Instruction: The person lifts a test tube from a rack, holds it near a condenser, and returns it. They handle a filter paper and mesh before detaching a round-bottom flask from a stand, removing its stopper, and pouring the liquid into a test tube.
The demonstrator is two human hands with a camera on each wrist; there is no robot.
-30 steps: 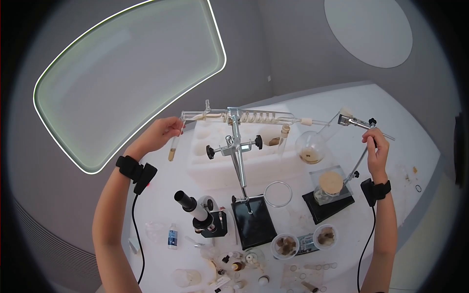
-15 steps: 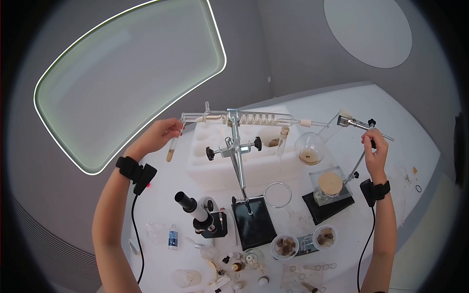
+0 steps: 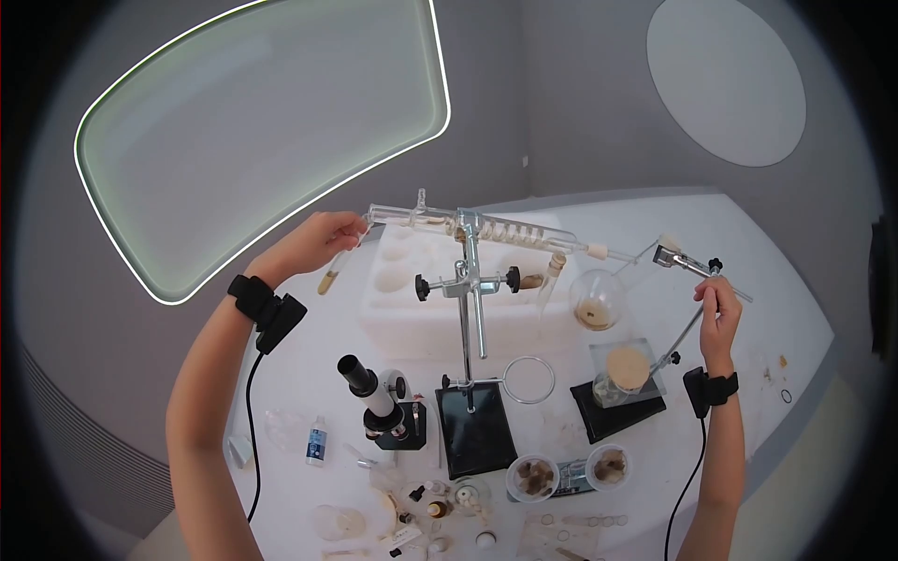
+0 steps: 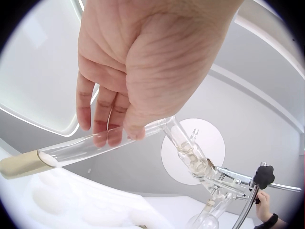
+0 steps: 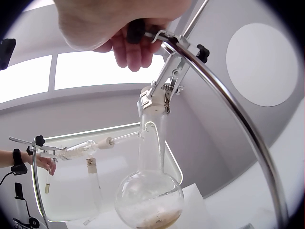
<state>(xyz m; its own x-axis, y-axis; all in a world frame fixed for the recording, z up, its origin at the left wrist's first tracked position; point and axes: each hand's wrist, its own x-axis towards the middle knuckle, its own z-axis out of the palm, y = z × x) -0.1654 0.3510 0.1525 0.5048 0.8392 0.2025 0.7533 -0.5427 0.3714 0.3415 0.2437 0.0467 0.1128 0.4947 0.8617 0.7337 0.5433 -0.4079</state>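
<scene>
My left hand (image 3: pixel 313 245) pinches a glass test tube (image 4: pixel 90 145) near its mouth. The tube slants, with tan material in its rounded bottom. Its mouth meets the left end of a coiled glass condenser (image 3: pixel 524 236), which a metal stand clamp holds so that it slopes down to the right. My right hand (image 3: pixel 718 313) holds a black clamp knob (image 5: pixel 136 31) at the top of the right stand, fingers curled about it. That stand's clamp (image 5: pixel 162 88) grips the neck of a round distilling flask (image 5: pixel 148 195), with tan matter at its bottom. The flask's side arm leads to the condenser.
A white foam block (image 3: pixel 421 323) lies behind the condenser stand's black base (image 3: pixel 477 439). Closer in are a microscope (image 3: pixel 379 402), a labelled bottle (image 3: pixel 316 441), several small bottles and two plastic cups (image 3: pixel 533 478) of brown pieces. A corked tube (image 3: pixel 552 276) leans by the block.
The head view has shifted and tilted. The condenser now slopes more, its left end higher, and my left hand with the test tube sits slightly higher. Both hands keep their holds.
</scene>
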